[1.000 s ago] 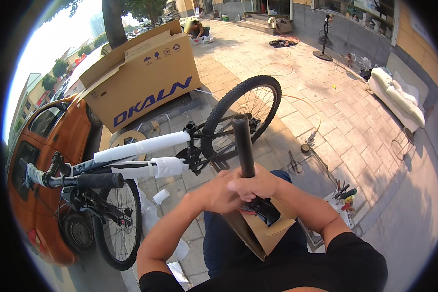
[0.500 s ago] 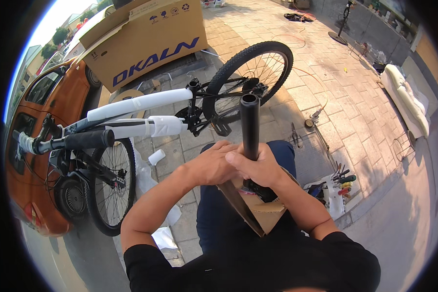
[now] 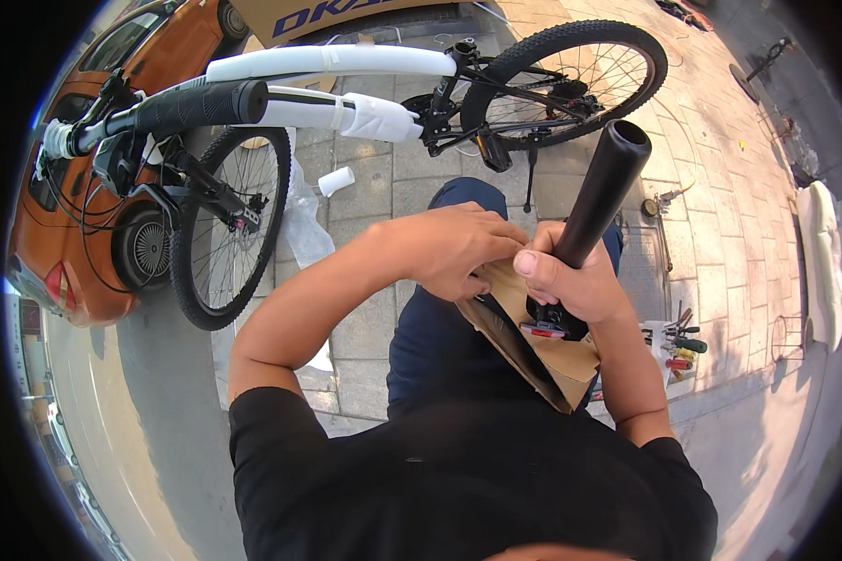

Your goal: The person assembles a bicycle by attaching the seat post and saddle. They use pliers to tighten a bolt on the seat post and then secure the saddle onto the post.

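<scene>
My right hand point(image 3: 580, 280) is wrapped round a black seatpost point(image 3: 606, 187), its open end tilted up and to the right. The post's lower end sits inside a small open cardboard box point(image 3: 573, 360) on my lap. Near that end, a small red-and-clear piece point(image 3: 544, 330) shows beside dark parts; most of the contents stay hidden. My left hand point(image 3: 463, 248) has its fingers bent over the box's far left edge, thumb tucked underneath, close to my right hand's fingertips.
A bicycle point(image 3: 444, 93) with white foam wrap stands ahead, its handlebar grip point(image 3: 201, 107) at the left. An orange car point(image 3: 84, 271) is behind it. A white foam roll point(image 3: 337, 181) lies on the paving. Hand tools point(image 3: 683, 346) sit at the right.
My view has tilted down and shifted left. The seatpost leans more to the right. My left hand has come away from my right hand and onto the box edge.
</scene>
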The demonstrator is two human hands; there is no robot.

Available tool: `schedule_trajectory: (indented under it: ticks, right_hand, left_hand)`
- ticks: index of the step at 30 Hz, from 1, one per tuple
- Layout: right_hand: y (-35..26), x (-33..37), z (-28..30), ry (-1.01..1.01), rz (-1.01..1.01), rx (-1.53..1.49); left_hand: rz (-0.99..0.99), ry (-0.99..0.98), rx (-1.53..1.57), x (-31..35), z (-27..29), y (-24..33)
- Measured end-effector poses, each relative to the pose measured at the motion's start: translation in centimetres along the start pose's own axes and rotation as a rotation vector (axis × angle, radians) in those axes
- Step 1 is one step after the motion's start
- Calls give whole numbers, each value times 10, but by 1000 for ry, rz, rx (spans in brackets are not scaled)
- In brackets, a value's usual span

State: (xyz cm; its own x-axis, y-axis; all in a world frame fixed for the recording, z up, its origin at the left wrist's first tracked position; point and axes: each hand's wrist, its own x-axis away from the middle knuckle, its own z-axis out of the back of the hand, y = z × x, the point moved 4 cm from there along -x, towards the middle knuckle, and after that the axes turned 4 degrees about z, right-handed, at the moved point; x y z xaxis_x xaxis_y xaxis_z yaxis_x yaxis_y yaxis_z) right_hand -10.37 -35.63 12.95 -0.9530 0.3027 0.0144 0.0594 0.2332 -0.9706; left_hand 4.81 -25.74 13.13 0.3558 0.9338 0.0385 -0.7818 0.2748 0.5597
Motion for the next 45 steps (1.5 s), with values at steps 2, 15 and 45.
schedule_trajectory:
  ticks: [2,15,45]
  right_hand:
    - [2,3,-2,-8,3,-42]
    - [-6,4,-12,-30,8,-68]
    - [-6,23,-15,-95,198,-35]
  left_hand:
    - [-24,-6,-21,-2,-6,-2]
    - [15,121,-150,-5,-29,27]
    - [11,186,201,-50,-15,-38]
